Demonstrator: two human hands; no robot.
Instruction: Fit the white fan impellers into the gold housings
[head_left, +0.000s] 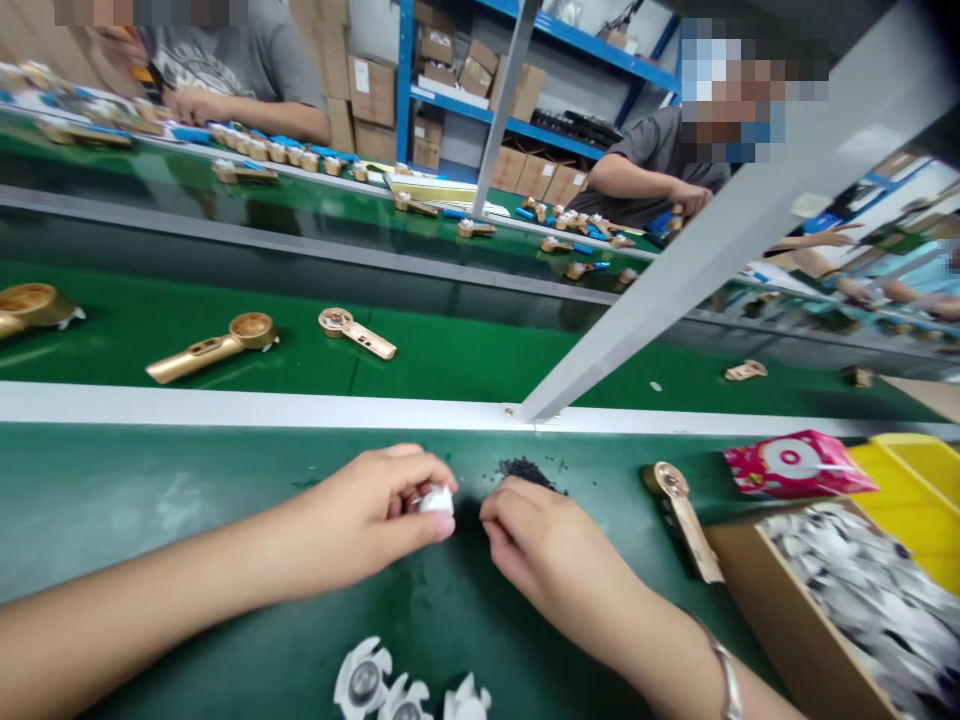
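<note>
My left hand point(394, 505) is closed around a small white plastic part point(436, 499), most of it covered by the fingers. Just to the right, my right hand point(544, 535) has its fingertips pinched together beside a pile of tiny black pieces point(525, 470). Whether anything sits in that pinch is hidden. Below the hands, at the bottom edge, lie several white fan-blade parts point(365, 680). A gold fan housing with a handle point(684, 515) rests on the green table to the right of my right hand.
A cardboard box point(787, 610) full of white parts point(862, 590) stands at right, near a pink packet point(799, 462) and a yellow bin point(915, 490). A white post point(637, 310) rises from the table's back rail. Beyond it, gold fan housings point(214, 345) lie on a green belt; co-workers sit opposite.
</note>
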